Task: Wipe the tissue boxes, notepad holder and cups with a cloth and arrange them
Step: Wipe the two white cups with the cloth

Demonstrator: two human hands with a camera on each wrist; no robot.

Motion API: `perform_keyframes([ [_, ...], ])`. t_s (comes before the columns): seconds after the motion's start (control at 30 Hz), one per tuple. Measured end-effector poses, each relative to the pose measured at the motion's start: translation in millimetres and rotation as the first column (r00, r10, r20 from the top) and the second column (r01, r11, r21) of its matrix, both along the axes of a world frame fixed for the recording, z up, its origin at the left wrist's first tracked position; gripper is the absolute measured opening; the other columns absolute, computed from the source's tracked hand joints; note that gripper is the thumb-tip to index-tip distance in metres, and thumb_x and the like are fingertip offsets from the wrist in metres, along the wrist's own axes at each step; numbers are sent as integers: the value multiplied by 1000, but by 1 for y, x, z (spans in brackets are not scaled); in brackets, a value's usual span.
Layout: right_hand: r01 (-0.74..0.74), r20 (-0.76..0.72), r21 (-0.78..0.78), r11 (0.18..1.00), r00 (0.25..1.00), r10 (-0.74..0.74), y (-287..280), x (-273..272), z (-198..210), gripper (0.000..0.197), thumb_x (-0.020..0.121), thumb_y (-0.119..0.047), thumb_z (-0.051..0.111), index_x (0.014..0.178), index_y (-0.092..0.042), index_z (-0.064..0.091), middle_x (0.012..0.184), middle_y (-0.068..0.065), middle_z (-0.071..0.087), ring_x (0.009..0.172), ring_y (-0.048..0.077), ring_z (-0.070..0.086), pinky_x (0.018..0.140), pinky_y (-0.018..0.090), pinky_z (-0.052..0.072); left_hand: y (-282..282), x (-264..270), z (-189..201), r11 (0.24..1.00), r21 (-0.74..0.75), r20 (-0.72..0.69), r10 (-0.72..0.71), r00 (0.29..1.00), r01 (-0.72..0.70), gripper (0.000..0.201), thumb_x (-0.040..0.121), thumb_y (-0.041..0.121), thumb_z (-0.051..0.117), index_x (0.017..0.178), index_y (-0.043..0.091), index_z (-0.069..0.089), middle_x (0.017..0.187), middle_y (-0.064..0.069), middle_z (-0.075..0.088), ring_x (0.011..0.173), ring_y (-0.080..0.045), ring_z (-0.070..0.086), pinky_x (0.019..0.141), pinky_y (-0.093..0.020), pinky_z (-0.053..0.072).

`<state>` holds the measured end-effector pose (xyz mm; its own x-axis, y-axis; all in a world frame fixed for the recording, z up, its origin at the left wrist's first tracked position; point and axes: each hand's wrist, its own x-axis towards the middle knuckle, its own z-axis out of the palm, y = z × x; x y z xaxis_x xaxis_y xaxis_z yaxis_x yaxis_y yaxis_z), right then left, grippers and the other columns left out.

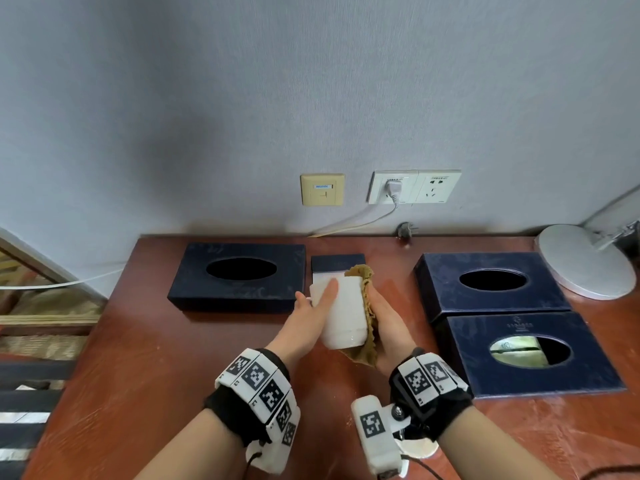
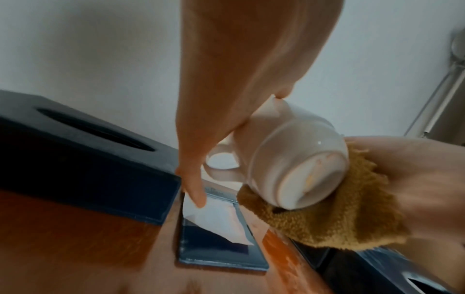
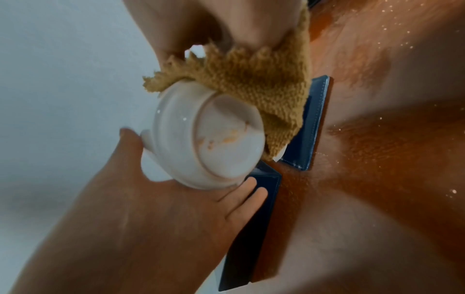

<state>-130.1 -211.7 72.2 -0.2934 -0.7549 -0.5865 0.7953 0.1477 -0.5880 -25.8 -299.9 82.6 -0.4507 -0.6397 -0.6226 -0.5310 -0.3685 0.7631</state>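
My left hand (image 1: 316,299) grips a white cup (image 1: 344,313) and holds it tilted above the table, base toward me. My right hand (image 1: 384,322) holds a brown cloth (image 1: 367,299) and presses it against the cup's right side. In the wrist views the cloth (image 2: 339,218) wraps under the cup (image 2: 289,159). The cup's base (image 3: 221,139) shows orange stains. A dark blue notepad holder (image 1: 337,264) with white paper lies just behind the cup. Three dark blue tissue boxes lie flat: one on the left (image 1: 239,275), two on the right (image 1: 488,282) (image 1: 530,353).
A round silver lamp base (image 1: 585,261) stands at the table's back right corner. Wall sockets (image 1: 414,187) with a plugged cable sit above the table's back edge. A white round thing (image 1: 419,450), possibly another cup, shows under my right wrist. The brown table (image 1: 156,358) ends at left.
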Motion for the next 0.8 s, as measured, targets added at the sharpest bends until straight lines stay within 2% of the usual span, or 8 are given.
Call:
perform_keyframes([
  [0.07, 45, -114, -51, 998, 992, -50, -1, 2, 0, 46, 85, -40, 56, 128, -23, 53, 122, 13, 62, 111, 37, 59, 80, 51, 54, -1, 0, -15, 994, 95, -24, 50, 998, -48, 139, 37, 98, 49, 150, 28, 10, 150, 2, 33, 132, -25, 42, 110, -44, 35],
  [0.13, 65, -208, -84, 994, 975, -81, -2, 4, 1, 52, 80, -39, 59, 129, -19, 53, 121, 14, 63, 110, 36, 60, 89, 57, 49, -1, 0, -15, 991, 98, -23, 93, 995, -90, 139, 28, 94, 59, 142, 20, 32, 144, -2, 40, 126, -23, 47, 106, -43, 40],
  [0.23, 86, -344, -62, 994, 933, -102, -5, 9, 3, 69, 71, -45, 65, 133, -21, 48, 127, 9, 60, 116, 30, 58, 99, 56, 43, 1, 0, 3, 999, -22, 70, 48, 996, -47, 109, 23, 88, 55, 111, 23, 49, 120, -2, 39, 111, -20, 50, 93, -38, 50],
  [0.37, 49, -449, -81, 996, 890, -80, -9, 11, 5, 49, 89, -25, 54, 136, -21, 44, 128, 3, 58, 114, 19, 58, 100, 43, 46, 2, -2, 0, 981, 37, -176, 192, 965, -189, 114, 19, 72, 79, 117, 17, 59, 107, -1, 68, 91, -17, 69, 75, -35, 59],
  [0.47, 4, -497, -116, 993, 866, -61, -9, 11, 16, 39, 91, -18, 51, 129, -27, 46, 119, 0, 61, 108, 17, 60, 96, 38, 49, 1, 3, -1, 970, -21, -260, 229, 938, -243, 105, 31, 68, 82, 120, 19, 54, 107, 0, 68, 93, -16, 69, 77, -35, 59],
  [0.63, 3, -266, -53, 999, 964, -17, -11, 12, 15, 46, 90, -44, 46, 131, -22, 49, 119, 15, 63, 109, 36, 60, 92, 57, 47, -2, 13, 1, 955, 151, -362, 293, 885, -254, 105, 45, 66, 84, 130, 15, 49, 120, -12, 65, 104, -29, 66, 87, -51, 54],
  [0.7, -25, -236, -48, 999, 972, 13, -11, 11, 17, 39, 92, -45, 43, 125, -26, 53, 116, 11, 66, 107, 32, 62, 85, 49, 53, -2, 15, 5, 919, 309, -395, 357, 846, -244, 92, 59, 61, 78, 133, 13, 49, 123, -14, 63, 111, -33, 62, 97, -54, 47],
  [0.8, -54, -240, -49, 997, 970, 41, -11, 5, 24, 19, 96, -34, 42, 110, -30, 55, 97, 0, 69, 84, 18, 66, 56, 27, 56, -2, 21, 10, 882, 431, -430, 386, 817, -190, 63, 80, 52, 60, 127, 10, 55, 120, -16, 65, 114, -34, 60, 105, -53, 40],
])
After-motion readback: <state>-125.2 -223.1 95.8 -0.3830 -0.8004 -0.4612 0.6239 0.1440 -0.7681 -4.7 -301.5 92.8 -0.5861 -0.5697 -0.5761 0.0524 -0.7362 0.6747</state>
